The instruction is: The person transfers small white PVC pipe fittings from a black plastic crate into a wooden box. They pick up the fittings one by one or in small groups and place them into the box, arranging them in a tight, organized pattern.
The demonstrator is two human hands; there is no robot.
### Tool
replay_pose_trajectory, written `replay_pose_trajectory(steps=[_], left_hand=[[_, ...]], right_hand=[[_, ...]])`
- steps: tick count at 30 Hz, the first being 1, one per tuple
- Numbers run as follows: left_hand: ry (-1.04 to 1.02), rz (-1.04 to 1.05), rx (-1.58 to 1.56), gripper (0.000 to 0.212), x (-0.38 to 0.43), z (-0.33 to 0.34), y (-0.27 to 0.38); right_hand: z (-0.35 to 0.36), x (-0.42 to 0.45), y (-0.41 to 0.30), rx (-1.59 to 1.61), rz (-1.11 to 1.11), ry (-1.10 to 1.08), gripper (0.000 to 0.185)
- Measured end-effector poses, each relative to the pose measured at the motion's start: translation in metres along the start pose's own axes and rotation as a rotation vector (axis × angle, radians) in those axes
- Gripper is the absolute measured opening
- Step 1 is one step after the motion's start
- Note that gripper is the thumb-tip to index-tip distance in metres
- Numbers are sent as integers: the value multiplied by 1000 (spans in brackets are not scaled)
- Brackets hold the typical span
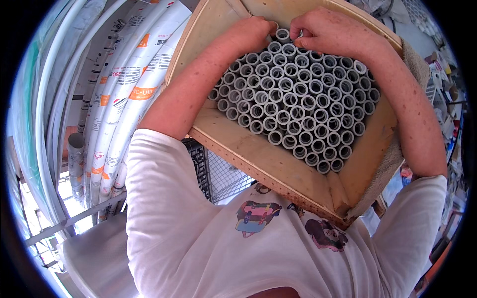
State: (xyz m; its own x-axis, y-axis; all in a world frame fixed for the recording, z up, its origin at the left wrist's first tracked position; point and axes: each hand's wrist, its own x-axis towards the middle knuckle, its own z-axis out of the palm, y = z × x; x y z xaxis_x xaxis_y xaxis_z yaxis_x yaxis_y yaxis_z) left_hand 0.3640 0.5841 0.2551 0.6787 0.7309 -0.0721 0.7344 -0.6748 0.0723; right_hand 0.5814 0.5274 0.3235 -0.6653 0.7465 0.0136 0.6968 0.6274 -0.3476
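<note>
Before me, a wooden box [261, 164] holds many grey plastic pipe fittings [290, 99], standing on end in close rows with their round openings facing up. At the far edge of the rows, my left hand [257, 32] has its fingers curled around a grey fitting, only part of which shows. Across a single fitting [283, 34] from it, my right hand [322, 31] bends over the rows with thumb and forefinger close together. Whether the right fingers grip a fitting is not clear, as the hand covers that spot.
Long white plastic pipes [123, 93] with orange and black print stand at the left, behind a metal rail [80, 216]. Burlap cloth [387, 175] hangs on the box's right side. A wire mesh basket [227, 175] is below the box. Mixed goods crowd the far right.
</note>
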Motion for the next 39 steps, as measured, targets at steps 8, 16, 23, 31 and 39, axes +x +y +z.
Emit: replay_pose_trajectory(steps=[8,16,23,31,39], left_hand=[[72,-5,-308,33,-1,1,-26],[10,-84,-368,17,6,9,-32],[25,-11,-361,12,10,20,-31],[234,-96,-842,17,-26,-74,-20],[717,-186,-943,21,-182,-101,7]], right_hand=[[-5,0,-4,48,44,-42,21],[-1,-1,-2,10,13,-3,19],[-7,-1,-6,48,55,-67,18],[-2,3,4,138,121,-96,21],[5,13,11,239,41,-200,21]])
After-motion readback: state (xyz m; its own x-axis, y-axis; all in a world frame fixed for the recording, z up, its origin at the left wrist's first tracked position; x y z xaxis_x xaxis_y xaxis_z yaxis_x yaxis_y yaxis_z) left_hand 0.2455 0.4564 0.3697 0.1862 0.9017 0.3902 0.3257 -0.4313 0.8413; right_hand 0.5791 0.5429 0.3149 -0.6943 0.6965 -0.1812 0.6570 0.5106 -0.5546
